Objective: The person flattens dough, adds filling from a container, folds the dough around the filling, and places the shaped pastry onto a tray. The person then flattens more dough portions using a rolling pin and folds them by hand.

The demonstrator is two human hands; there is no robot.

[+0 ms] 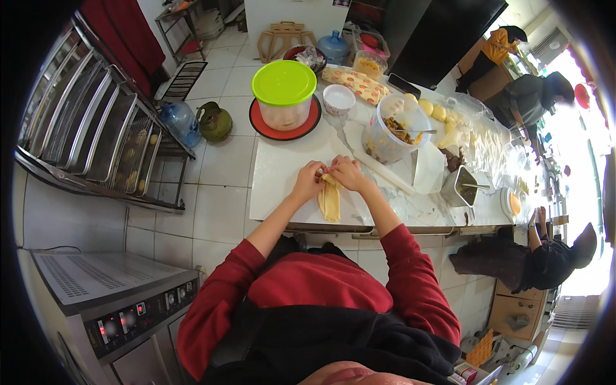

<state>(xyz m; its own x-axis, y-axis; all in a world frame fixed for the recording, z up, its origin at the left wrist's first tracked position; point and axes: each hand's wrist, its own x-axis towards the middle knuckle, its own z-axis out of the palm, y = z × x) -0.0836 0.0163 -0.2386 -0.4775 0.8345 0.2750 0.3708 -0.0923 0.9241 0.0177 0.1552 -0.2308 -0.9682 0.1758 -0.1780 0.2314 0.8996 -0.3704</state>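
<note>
A long flattened strip of pale yellow dough [329,204] lies on the white marble-patterned table [276,173], its near end toward me. At the strip's far end my left hand [310,179] is closed, fingers pinching the dough edge. Beside it my right hand [347,173] is closed on the same end, fingertips close to the left ones. Something small at the fingertips is mostly hidden. Right of my hands stands a clear plastic tub [396,131] with a brown-orange filling and a spoon [420,131] in it.
A lime-lidded tub [283,83] sits on a red round tray [260,120], near white paper cups [339,99]. Dough balls [427,108] and a metal container [459,186] lie right. A tray rack [102,128] and an oven [109,289] stand left. Several people [532,256] work at right.
</note>
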